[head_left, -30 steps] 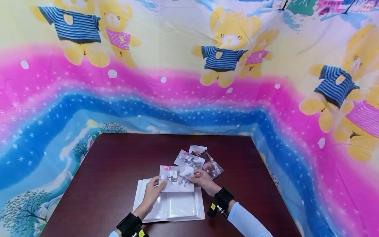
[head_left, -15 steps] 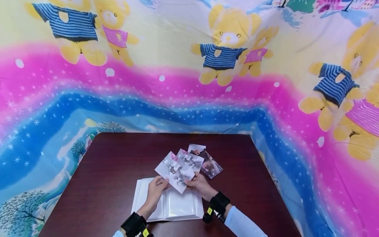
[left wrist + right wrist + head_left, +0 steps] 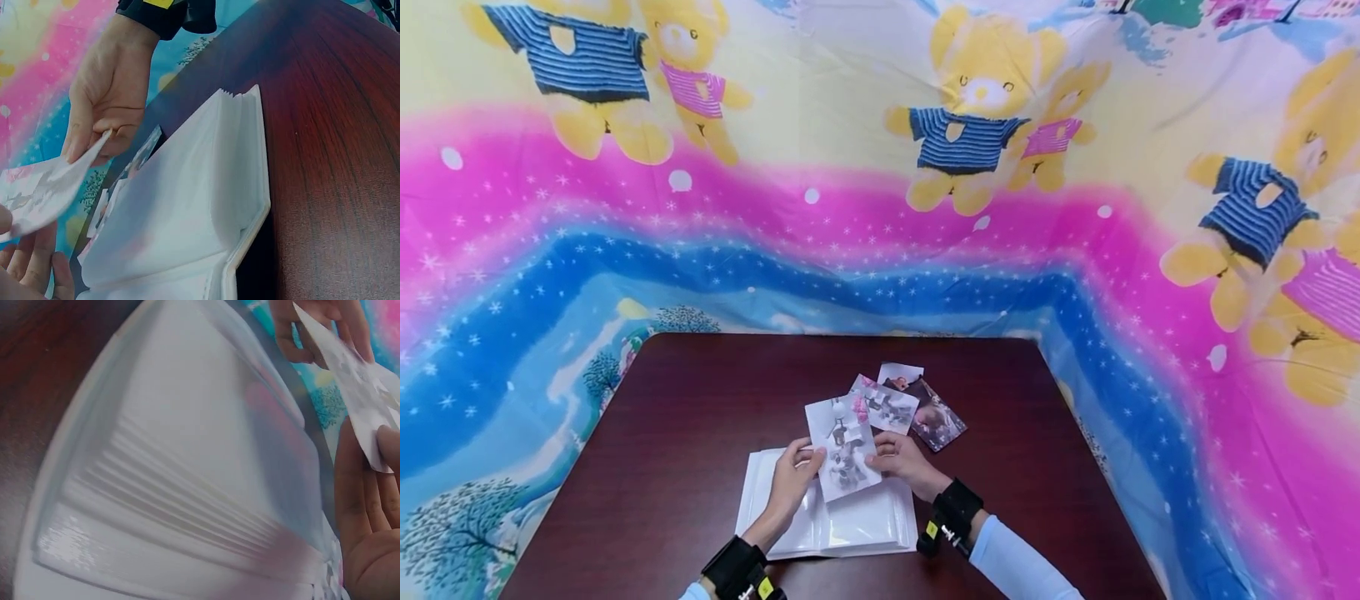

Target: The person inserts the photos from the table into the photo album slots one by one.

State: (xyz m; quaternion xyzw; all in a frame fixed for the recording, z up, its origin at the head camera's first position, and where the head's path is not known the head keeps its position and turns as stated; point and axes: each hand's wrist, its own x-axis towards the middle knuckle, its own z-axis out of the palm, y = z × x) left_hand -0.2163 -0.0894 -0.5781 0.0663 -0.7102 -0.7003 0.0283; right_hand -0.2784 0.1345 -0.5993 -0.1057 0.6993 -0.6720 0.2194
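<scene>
A photo print with a pink patch near its top edge stands nearly upright above an open photo album. My left hand pinches its left edge between thumb and fingers, while my right hand pinches the right edge. In the left wrist view the print bends slightly between both hands, above the album's clear pages. The right wrist view shows the album's pocket sleeves fanned near the spine, with the print beyond them.
Behind the held print lie a similar print, a dark photo and a white-edged one, overlapping on the dark wooden table. A bear-patterned cloth hangs around the table's far and side edges.
The held print has turned from lying wide to standing tall, tilted midway, its pink patch swinging to the upper right. Both hands shifted their grip along its edges. The album stayed in place.
</scene>
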